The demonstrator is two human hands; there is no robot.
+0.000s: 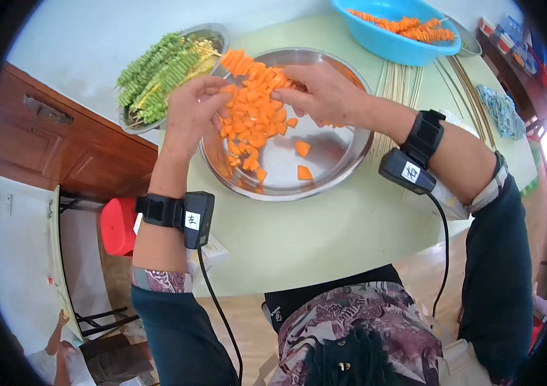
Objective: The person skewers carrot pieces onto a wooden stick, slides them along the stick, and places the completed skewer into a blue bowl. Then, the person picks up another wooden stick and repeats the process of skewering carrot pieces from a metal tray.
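A wide steel basin (344,168) holds a heap of cut carrot pieces (251,119), with a few loose ones on its bare floor. Above the heap is a skewer of carrot pieces (251,69), threaded closely together. My right hand (328,93) is closed around the skewer's right end, its fingertips partly hidden. At the basin's left rim, my left hand (196,112) has thumb and fingers pinched together, with orange carrot showing at the tips. The skewer's stick is mostly covered by the carrot.
Green and yellow vegetable skewers (164,77) fill a metal bowl at the left. A blue basin (389,48) at the back holds finished carrot skewers. Bare bamboo sticks (402,80) lie right of the steel basin. A red stool (117,226) stands left; another person's arm shows lower left.
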